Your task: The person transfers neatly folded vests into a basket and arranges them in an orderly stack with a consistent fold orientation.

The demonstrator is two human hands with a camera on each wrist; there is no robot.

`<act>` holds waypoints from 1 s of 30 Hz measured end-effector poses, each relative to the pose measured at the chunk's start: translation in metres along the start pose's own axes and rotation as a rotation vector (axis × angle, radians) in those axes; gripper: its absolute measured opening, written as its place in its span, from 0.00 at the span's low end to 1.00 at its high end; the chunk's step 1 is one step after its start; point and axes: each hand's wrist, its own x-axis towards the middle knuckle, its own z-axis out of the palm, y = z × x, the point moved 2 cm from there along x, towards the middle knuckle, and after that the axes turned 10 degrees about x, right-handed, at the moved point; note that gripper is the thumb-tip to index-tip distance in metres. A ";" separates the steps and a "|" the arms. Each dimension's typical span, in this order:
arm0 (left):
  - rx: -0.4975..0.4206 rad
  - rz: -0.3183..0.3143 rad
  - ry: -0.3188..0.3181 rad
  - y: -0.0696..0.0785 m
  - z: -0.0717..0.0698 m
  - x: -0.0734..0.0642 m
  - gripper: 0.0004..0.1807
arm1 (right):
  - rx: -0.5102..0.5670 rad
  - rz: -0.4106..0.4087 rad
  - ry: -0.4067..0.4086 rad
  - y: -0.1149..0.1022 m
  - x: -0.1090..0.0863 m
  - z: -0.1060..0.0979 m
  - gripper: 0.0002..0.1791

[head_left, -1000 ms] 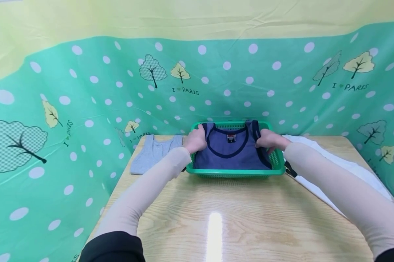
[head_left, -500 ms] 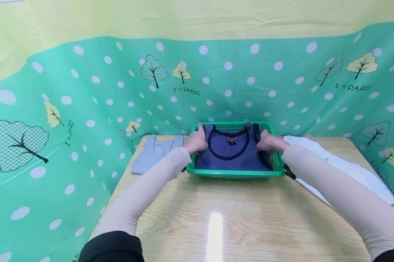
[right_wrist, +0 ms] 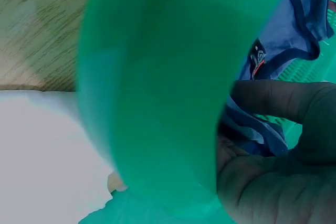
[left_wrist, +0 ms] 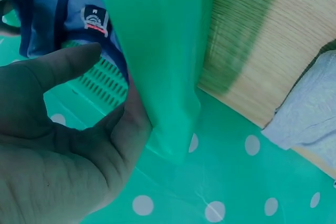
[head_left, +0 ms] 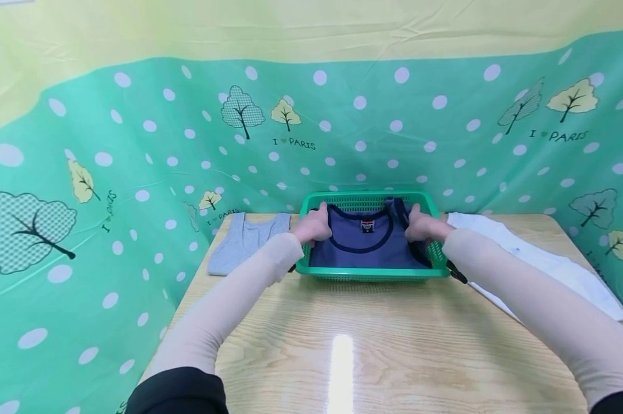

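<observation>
A navy-trimmed blue tank top [head_left: 355, 241] lies neckline up in a green plastic basket [head_left: 373, 274], its black label at the collar. My left hand [head_left: 313, 224] reaches over the basket's left side beside the top's shoulder. In the left wrist view its thumb [left_wrist: 71, 62] and fingers stand apart, with basket slots showing between; the fingertips are partly behind the rim. At the right side, my right hand [head_left: 422, 224] holds the other shoulder strap. Folded fabric shows between its thumb [right_wrist: 278, 98] and fingers in the right wrist view; the rim hides its fingertips.
A folded grey tank top [head_left: 249, 238] lies on the wooden table [head_left: 373, 339] left of the basket. To the right is a spread white garment [head_left: 539, 261], partly behind my right arm. A green polka-dot curtain [head_left: 360, 126] hangs directly behind.
The tank top's left shoulder has sunk from beside my left hand into the basket. The right strap has folded over near my right hand. Both hands have shifted slightly inward.
</observation>
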 end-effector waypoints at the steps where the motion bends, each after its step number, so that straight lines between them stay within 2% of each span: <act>1: 0.003 0.005 -0.005 0.001 0.000 0.000 0.44 | -0.004 -0.003 -0.004 0.000 -0.001 0.000 0.52; 4: 0.029 0.023 -0.033 0.002 -0.001 -0.001 0.40 | -0.020 -0.009 -0.005 0.000 -0.002 0.000 0.51; 7: 0.063 0.029 -0.090 0.004 -0.005 -0.003 0.37 | -0.026 -0.014 -0.001 0.002 -0.003 0.000 0.51; 8: 0.079 0.034 -0.103 -0.001 0.001 0.010 0.37 | -0.027 -0.013 -0.005 0.002 -0.004 0.000 0.51; 13: 0.129 0.069 -0.156 0.001 -0.010 0.001 0.29 | -0.016 -0.035 -0.010 0.003 -0.007 0.002 0.49; 14: 0.132 0.087 -0.158 0.001 -0.012 0.000 0.29 | -0.018 -0.043 0.002 0.003 -0.007 0.002 0.48; 15: 0.131 0.100 -0.168 0.007 -0.020 -0.015 0.28 | -0.023 -0.054 0.019 0.002 -0.007 0.002 0.47; 21: 0.219 0.206 -0.152 0.012 -0.014 -0.011 0.34 | -0.078 -0.146 0.170 -0.007 -0.009 0.003 0.41; 24: 0.274 0.227 -0.138 0.015 -0.007 -0.010 0.33 | -0.146 -0.193 0.217 -0.017 -0.013 0.005 0.36; 27: 0.325 0.216 -0.159 0.017 -0.001 -0.012 0.30 | -0.217 -0.247 0.148 -0.026 -0.016 0.010 0.31; 30: 0.393 0.211 -0.185 0.018 0.003 -0.014 0.27 | -0.257 -0.265 -0.014 -0.028 -0.017 0.017 0.30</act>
